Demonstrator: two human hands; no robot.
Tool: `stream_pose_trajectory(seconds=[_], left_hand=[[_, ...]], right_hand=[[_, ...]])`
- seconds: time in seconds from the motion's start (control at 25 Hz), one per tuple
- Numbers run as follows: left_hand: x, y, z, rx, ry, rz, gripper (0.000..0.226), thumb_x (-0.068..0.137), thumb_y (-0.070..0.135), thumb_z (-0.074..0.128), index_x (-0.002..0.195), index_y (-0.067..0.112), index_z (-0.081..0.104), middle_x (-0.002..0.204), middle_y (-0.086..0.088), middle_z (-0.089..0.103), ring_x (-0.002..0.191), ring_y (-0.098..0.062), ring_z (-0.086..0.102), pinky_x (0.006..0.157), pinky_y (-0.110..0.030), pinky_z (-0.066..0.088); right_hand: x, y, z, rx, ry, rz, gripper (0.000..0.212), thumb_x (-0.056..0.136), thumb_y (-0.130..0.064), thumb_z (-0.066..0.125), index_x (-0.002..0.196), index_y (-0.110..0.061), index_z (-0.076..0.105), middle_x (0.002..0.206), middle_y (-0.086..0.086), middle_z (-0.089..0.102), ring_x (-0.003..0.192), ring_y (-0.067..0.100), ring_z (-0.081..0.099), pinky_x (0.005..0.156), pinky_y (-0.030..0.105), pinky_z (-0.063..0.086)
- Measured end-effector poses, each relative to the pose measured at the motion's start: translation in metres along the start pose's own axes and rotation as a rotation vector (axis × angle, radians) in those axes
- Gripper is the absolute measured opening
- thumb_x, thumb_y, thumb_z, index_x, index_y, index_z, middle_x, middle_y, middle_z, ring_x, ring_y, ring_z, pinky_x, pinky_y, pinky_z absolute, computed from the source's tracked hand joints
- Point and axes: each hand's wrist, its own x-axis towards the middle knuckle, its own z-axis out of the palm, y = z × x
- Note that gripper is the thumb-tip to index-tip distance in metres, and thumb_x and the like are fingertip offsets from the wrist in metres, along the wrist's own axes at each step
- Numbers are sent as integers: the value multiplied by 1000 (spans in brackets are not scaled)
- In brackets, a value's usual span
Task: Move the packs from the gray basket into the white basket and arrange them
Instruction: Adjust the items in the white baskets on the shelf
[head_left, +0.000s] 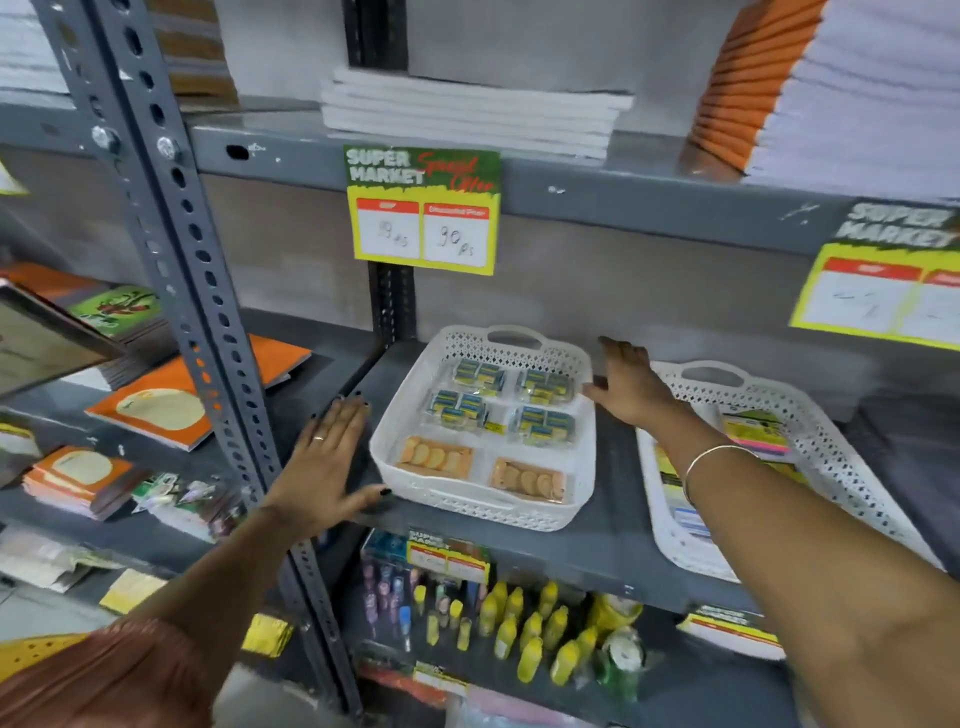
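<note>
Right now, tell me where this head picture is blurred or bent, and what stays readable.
Head view: wide-angle bending bows the shelf upright and shelf edges; the right price sign and image borders are smeared; the white basket and its packs are fairly sharp, though pack print is unreadable; the centre offer sign reads partly; lighting is even, without strong glare.

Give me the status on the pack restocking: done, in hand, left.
Done: the white basket on the gray shelf holds six packs in two neat columns, four blue packs behind, two orange packs in front. In hand: nothing; the left hand and right hand flank the basket, open and empty. Left: the gray basket is out of view, so any remainder cannot be judged.
</note>
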Motion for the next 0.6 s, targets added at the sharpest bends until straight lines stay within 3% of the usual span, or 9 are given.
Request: stream_pose_trajectory(seconds=[0.16, 0.32, 0.48, 0.6], left_hand=[[48, 77, -32, -3, 112, 125, 99, 77, 79, 16, 145, 6, 11, 153, -15, 11, 141, -28, 4, 112, -50, 8], [93, 210, -23, -13, 118, 354, 96, 79, 77, 12, 145, 8, 11, 153, -13, 7, 141, -26, 1, 112, -48, 7], [115, 349, 5, -68, 58, 547, 90, 80, 77, 13, 145, 16, 8, 152, -7, 1, 141, -26, 2, 113, -52, 14], [115, 437, 28, -10, 69, 661, 86, 81, 75, 8, 144, 16, 19, 149, -5, 9, 138, -25, 9, 113, -50, 5]], right_hand=[[-28, 58, -42, 0, 80, 74, 73, 91, -36, 56, 148, -6, 22, 146, 19, 35, 138, 34, 27, 106, 45, 37], [-69, 145, -84, -34, 102, 176, 71, 91, -33, 57, 147, -4, 25, 142, 21, 38, 133, 37, 33, 105, 43, 37], [-122, 249, -122, -78, 61, 277, 67, 89, -30, 58, 143, -1, 30, 143, 24, 39, 132, 37, 37, 107, 41, 35], [-159, 321, -128, -65, -33, 371, 65, 87, -29, 60, 141, -2, 36, 147, 20, 38, 135, 34, 38, 111, 39, 35]])
